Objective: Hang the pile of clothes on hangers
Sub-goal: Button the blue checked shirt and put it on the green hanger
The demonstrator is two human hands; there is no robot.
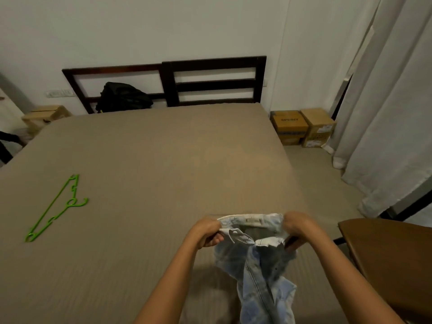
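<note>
A pair of light blue jeans [259,272] hangs in front of me above the near part of the bed [163,160]. My left hand [207,232] grips the left side of its waistband. My right hand [298,226] grips the right side, so the waistband is stretched open between them with its button showing. The legs droop toward the bottom edge of the view. A bright green plastic hanger [56,208] lies flat on the bed far to the left, well apart from both hands.
A black bag [124,97] leans against the dark wooden headboard [215,80]. Cardboard boxes [304,127] stand on the floor at the right, beside white curtains [385,113]. A brown wooden surface [392,260] juts in at the lower right.
</note>
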